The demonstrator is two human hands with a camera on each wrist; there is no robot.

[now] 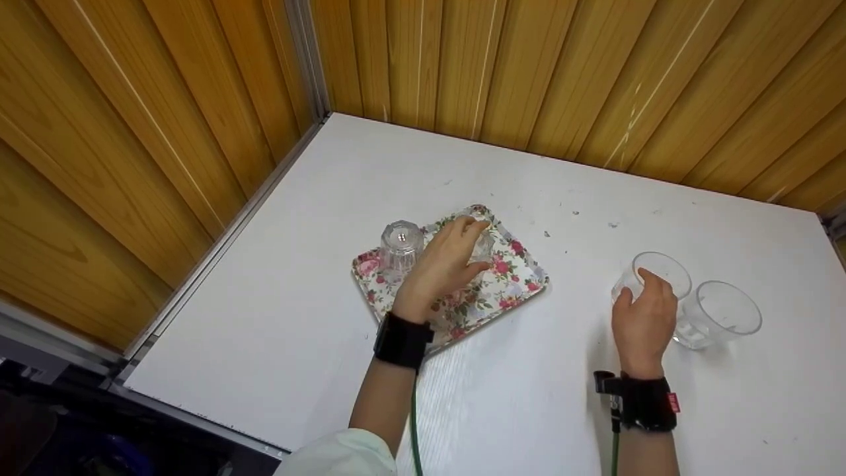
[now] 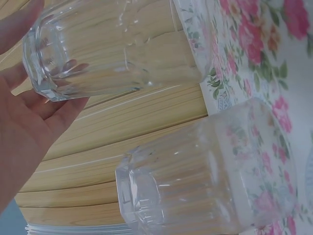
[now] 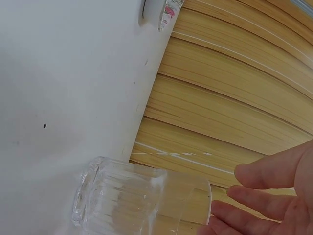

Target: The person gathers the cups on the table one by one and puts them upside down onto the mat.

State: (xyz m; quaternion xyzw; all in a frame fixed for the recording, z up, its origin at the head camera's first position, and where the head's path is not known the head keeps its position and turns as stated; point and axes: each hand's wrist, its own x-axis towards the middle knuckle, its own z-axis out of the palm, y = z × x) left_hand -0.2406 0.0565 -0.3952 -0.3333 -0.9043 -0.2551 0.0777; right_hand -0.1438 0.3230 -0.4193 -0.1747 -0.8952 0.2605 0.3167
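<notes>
On the floral tray [image 1: 505,284], my left hand [image 1: 446,254] is at an upside-down clear glass [image 2: 122,49]. Its thumb lies on one side of the glass's base and the loosely extended fingers [image 2: 68,115] on the other, with the palm apart from it. A second upside-down glass [image 1: 402,246] stands beside it on the tray, left of the hand. Over to the right, my right hand [image 1: 644,324] is at an upright clear glass [image 3: 142,200], fingers spread loosely near its rim. Another upright glass [image 1: 724,314] is right beside that one.
The white table [image 1: 297,264] carries the tray and glasses. Wood-look panels [image 1: 529,79] rise behind it and along its left side. Small dark specks lie on the tabletop behind the glasses. Cables run from both wrist straps toward the front.
</notes>
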